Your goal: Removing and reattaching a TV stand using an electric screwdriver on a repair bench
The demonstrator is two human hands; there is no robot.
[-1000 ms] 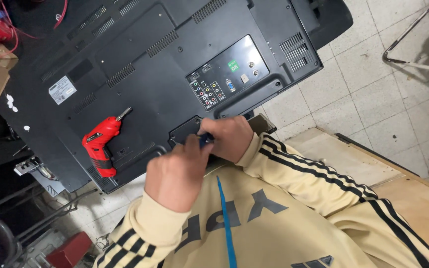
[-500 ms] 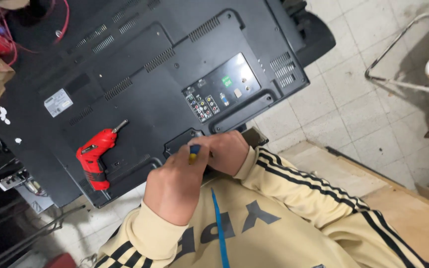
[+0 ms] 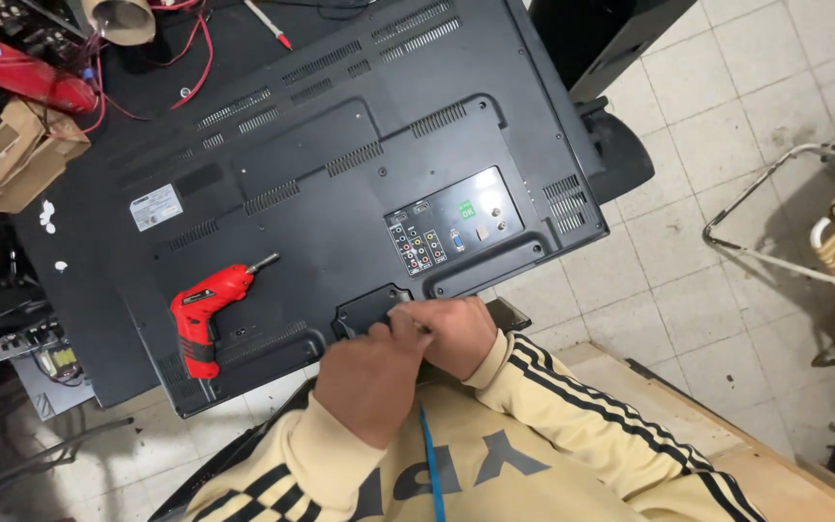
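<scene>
Two hands: left hand (image 3: 371,382) and right hand (image 3: 451,333) touch together, fingers curled, the held thing is hidden.
Stand-mount recess (image 3: 371,309): bottom edge of television back panel (image 3: 340,184), directly beyond the fingertips.
Red electric screwdriver (image 3: 207,309): lies free, nearer the left hand.

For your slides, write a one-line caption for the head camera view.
Both hands, left hand and right hand, meet at the edge of a television back panel beside a red electric screwdriver.

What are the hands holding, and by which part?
Cannot be told. Both the left hand and right hand are closed together at the recessed mount on the television back panel; anything gripped is hidden. The red screwdriver lies unheld.
</scene>
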